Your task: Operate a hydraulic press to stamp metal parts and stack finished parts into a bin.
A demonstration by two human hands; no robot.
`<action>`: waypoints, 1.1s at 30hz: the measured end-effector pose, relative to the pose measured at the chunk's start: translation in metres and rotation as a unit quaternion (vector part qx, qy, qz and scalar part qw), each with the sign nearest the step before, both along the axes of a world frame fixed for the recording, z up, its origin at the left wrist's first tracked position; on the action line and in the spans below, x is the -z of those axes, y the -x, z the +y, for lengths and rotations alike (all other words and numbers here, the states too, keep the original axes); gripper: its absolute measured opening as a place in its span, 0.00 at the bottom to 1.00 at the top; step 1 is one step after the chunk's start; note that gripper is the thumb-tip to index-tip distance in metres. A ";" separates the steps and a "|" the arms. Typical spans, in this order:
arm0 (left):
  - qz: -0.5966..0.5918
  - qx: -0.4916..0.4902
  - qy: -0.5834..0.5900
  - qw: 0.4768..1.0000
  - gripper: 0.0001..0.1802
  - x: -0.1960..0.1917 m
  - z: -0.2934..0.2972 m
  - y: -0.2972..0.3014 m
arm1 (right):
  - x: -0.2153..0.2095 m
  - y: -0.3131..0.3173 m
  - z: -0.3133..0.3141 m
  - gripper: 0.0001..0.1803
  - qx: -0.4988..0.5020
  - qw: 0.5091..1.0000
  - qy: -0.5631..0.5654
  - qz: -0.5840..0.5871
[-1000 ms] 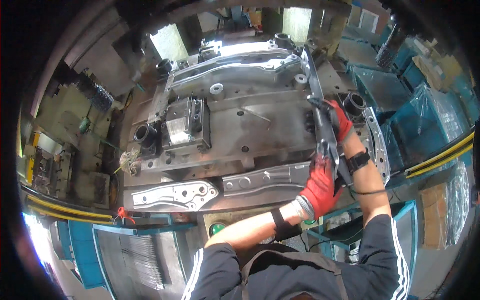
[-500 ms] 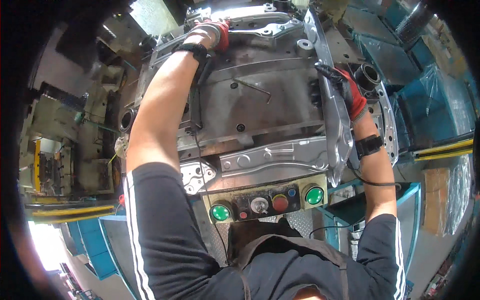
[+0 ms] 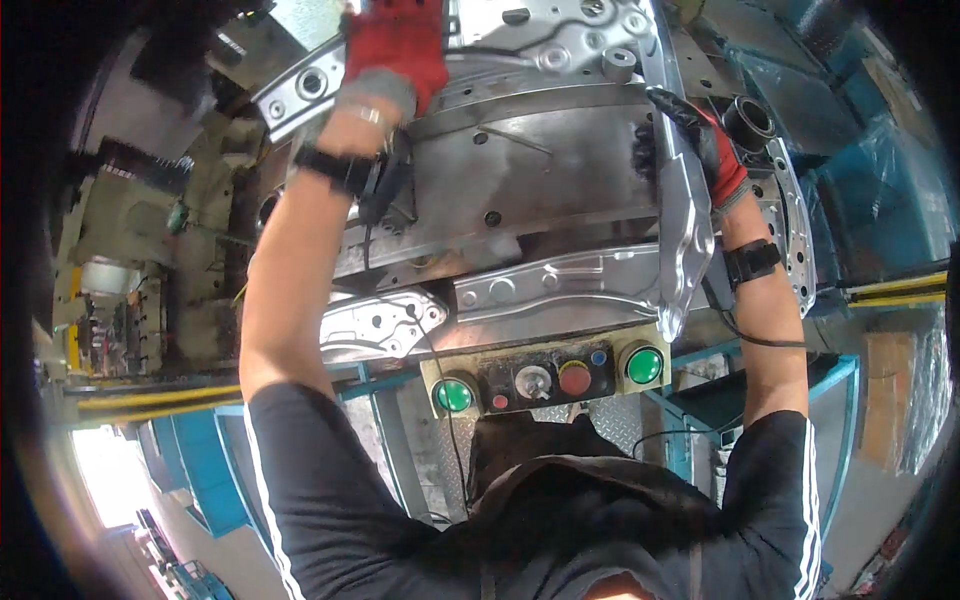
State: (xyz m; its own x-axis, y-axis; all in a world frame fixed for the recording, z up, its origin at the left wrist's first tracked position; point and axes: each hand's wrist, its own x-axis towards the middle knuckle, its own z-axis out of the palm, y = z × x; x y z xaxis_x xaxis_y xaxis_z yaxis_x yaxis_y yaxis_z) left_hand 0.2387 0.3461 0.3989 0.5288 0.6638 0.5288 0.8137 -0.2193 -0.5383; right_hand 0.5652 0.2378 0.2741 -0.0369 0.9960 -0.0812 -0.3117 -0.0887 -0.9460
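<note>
One long panel (image 3: pixel 684 215), right side of the base (image 3: pixel 545 190), held in my closed right grip (image 3: pixel 700 140), one holed bracket (image 3: pixel 575 52), far side, under my left grip (image 3: pixel 397 48), whose closure I cannot tell.

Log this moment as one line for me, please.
left hand: at far part, grip unclear | right hand: gripping long part | nearer the body: two metal parts, control box

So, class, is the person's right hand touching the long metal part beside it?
Touching. The head view shows the right hand wrapped around the long metal part, its dark-gloved fingers lapping across the edge.
</note>
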 end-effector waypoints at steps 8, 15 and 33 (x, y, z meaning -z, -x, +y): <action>-0.097 0.105 -0.018 0.990 0.38 0.063 -0.192 0.172 | -0.004 0.000 0.000 0.22 0.006 0.999 0.028 0.032; -0.056 -0.089 0.214 0.971 0.43 0.192 -0.244 0.284 | -0.006 0.008 -0.005 0.22 -0.003 1.000 -0.015 0.016; -0.108 -0.293 0.313 0.897 0.54 0.262 -0.220 0.304 | -0.118 0.078 0.062 0.38 -0.011 0.611 -0.257 -0.748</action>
State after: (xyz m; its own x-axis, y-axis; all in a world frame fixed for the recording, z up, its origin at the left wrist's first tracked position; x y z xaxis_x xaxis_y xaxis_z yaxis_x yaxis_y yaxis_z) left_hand -0.0651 0.1256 0.1365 -0.0771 0.9970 0.0035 0.9585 0.0751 -0.2749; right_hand 0.4875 0.2998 0.3918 -0.3183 0.9043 0.2843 0.9331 0.3519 -0.0746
